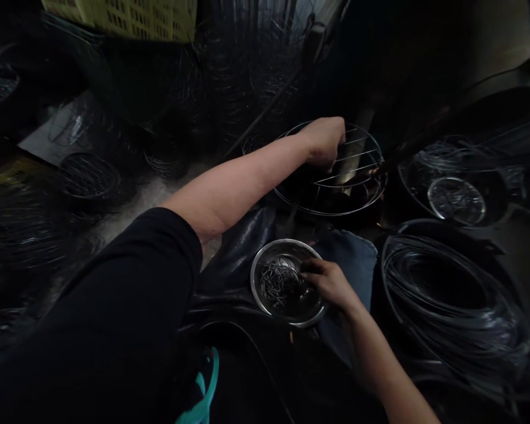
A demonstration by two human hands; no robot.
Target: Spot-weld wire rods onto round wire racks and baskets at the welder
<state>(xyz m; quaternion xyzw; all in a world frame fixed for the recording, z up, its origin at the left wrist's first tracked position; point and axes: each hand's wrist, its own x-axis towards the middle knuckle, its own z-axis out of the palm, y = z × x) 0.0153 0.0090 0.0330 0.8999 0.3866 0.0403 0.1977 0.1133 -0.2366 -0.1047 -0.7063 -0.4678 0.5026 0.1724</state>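
Note:
My left hand [325,142] reaches far out with its fingers curled closed on a round wire rack [331,212], which has a hoop rim and thin parallel bars. The fingertips are hidden behind the hand. Closer to me, a shiny metal bowl [257,294] holds a tangle of short thin wire pieces [279,281]. Over the bowl's right rim, my right hand [329,282] dips its fingers inside, pinched together at the wire pieces. How many pieces they hold is too dark to tell.
A large coil of wire [446,321] lies in a dark tub on the right. Behind it are a basin with more wire [450,153] and a round metal dish [457,200]. Wire racks [90,175] stand at left. A yellow crate [128,17] is at the top. Blue cloth [351,253] lies beside the bowl.

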